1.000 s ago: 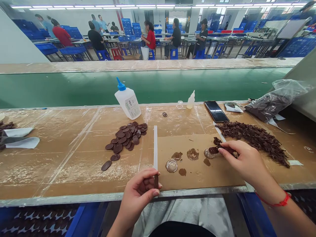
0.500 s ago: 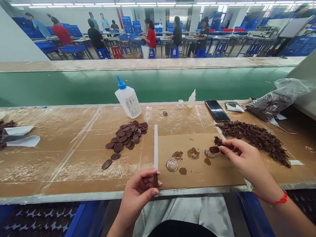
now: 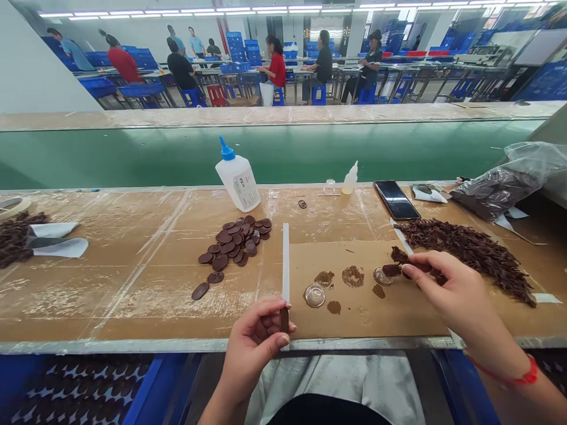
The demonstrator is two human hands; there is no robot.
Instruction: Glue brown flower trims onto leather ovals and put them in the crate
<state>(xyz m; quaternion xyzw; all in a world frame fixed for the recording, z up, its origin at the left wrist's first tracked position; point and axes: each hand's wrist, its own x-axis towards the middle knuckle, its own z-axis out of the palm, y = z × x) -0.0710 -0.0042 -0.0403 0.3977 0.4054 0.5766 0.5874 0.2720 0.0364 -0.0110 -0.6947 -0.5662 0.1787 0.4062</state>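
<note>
Shifted slightly rightward across the head view since the earlier frame, showing more of a pale roll [image 3: 22, 205] far left of both grips; no clear change in either pinch. Head view: with left hand [image 3: 254, 333], gripping a brown disc [image 3: 284, 319] edge-on between thumb and fingertips, beside the near end of a white strip [image 3: 286, 260]. With right hand [image 3: 447, 283], pinching a dark curled piece [image 3: 399, 255] just left of the fingertips; at the thumb tip, a dark oval [image 3: 391, 270], overlapping a clear dish [image 3: 380, 278]. Loose discs [image 3: 237, 239] ahead and left of the left grip; strand pile [image 3: 469, 260] beyond and right of the right one. For the disc: probably light, thin, stiff, perhaps slippery; best taken by opposite rims, leaving faces free. For the curl: likely very light, flexible, easily torn; best held near one end, with little pressure. Hidden: most of both disc faces; the curl's held end, behind right fingertips. Hard to make out: any join between oval and curl, any contact of oval with dish. Cut off: both forearms, at the frame's borders.
</note>
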